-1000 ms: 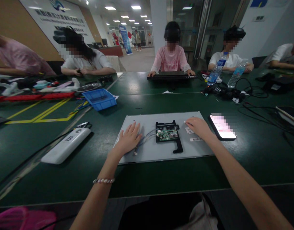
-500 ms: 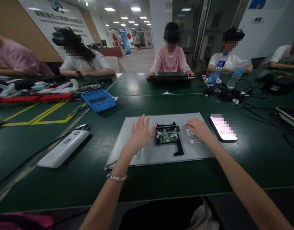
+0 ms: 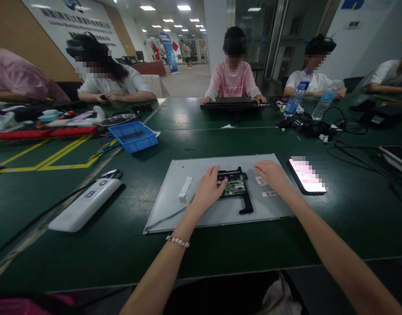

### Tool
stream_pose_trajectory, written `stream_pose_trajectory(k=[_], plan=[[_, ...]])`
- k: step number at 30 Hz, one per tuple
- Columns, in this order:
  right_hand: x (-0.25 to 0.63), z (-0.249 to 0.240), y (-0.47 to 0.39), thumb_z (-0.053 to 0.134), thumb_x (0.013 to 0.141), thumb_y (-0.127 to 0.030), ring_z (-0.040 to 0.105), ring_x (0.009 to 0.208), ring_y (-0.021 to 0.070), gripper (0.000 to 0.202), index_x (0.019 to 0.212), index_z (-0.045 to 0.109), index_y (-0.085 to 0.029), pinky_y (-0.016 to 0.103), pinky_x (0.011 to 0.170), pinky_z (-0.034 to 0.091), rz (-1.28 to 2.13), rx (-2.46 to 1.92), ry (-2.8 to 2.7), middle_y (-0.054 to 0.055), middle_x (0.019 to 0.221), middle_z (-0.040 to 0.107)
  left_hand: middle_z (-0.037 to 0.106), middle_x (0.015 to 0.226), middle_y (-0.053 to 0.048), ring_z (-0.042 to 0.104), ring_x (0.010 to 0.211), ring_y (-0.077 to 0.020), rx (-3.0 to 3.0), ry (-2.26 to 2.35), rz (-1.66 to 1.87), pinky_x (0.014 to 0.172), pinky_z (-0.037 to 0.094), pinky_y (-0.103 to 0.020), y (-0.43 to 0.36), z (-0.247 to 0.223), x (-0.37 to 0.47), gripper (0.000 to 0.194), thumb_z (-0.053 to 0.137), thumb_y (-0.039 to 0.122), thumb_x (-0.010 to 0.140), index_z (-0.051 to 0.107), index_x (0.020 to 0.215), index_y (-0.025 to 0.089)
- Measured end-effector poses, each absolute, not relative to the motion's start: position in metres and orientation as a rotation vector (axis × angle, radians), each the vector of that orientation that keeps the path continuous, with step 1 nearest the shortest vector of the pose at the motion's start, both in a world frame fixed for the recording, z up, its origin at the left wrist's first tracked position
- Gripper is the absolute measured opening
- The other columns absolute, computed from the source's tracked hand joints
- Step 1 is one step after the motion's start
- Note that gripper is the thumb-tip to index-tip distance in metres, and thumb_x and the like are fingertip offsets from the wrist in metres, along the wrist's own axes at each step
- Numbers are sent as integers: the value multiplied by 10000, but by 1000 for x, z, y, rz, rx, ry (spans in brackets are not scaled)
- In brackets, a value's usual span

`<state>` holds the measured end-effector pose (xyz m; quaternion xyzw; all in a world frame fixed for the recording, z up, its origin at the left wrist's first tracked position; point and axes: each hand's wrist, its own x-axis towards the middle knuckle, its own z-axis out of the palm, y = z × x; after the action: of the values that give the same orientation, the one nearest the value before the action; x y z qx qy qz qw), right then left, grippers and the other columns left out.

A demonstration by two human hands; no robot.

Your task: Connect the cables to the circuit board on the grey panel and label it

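Observation:
A flat grey-white panel [image 3: 168,192] lies on the table before me. On its middle sits a black plastic bracket [image 3: 246,204] carrying a green circuit board [image 3: 235,188]. My left hand [image 3: 207,187] is closed at the bracket's left edge, its thumb over the board and its fingers along the upper left side. My right hand [image 3: 272,176] is above the panel's right part, beside a small white label [image 3: 260,181]. Its fingers are bent together, and whatever they hold is hidden. A white strip [image 3: 185,187] and a thin cable [image 3: 171,216] lie on the panel's left side.
A phone [image 3: 306,176] lies right of the panel, a white power bank [image 3: 85,205] to its left. Farther back are a blue bin [image 3: 133,136], two water bottles [image 3: 297,97] and tangled black cables [image 3: 343,124]. Several people sit around the table, one holding a dark flat device [image 3: 235,105].
My left hand has moved right from beside the bracket onto its left edge, its spread fingers closing and uncovering the white strip. My right hand stays almost in place.

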<state>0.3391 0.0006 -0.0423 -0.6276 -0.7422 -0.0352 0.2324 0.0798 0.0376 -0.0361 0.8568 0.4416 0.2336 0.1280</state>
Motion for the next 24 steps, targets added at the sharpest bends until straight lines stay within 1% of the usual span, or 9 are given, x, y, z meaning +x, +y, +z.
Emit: stream_pose_trajectory(k=[5, 10, 14, 17, 24], plan=[[322, -26, 10, 434, 910, -212, 589, 976, 203, 249, 1017, 655, -172, 309, 839, 429, -100, -1673, -2122, 79, 1048, 671, 413, 1341, -151, 463, 1198, -268, 2460, 1293, 718, 1006, 371, -390, 35, -37, 81, 541, 430, 394, 897, 310, 1360, 143], [290, -13, 30, 467, 891, -187, 594, 963, 202, 225, 996, 665, -174, 287, 824, 419, -91, -1644, -2234, 73, 1028, 677, 433, 1311, -156, 488, 1165, -279, 2428, 1327, 720, 974, 396, -390, 34, -37, 81, 570, 463, 376, 881, 293, 1369, 136], [265, -10, 44, 444, 906, -204, 597, 961, 201, 240, 982, 671, -183, 275, 792, 417, -59, -1628, -2304, 77, 999, 681, 440, 1301, -172, 481, 1173, -291, 2424, 1331, 727, 981, 386, -395, 33, -37, 82, 585, 479, 354, 868, 294, 1365, 109], [252, -10, 48, 415, 918, -217, 601, 950, 205, 265, 974, 672, -186, 272, 777, 416, -32, -1637, -2356, 81, 984, 683, 430, 1315, -170, 483, 1172, -296, 2425, 1339, 727, 978, 386, -398, 33, -37, 82, 589, 481, 349, 865, 286, 1372, 120], [242, -14, 44, 409, 889, -149, 591, 967, 199, 257, 935, 662, -155, 261, 829, 410, 41, -1663, -2405, 102, 975, 674, 445, 1294, -177, 527, 1110, -296, 2438, 1352, 711, 931, 418, -395, 34, -39, 81, 598, 484, 348, 861, 285, 1371, 107]])
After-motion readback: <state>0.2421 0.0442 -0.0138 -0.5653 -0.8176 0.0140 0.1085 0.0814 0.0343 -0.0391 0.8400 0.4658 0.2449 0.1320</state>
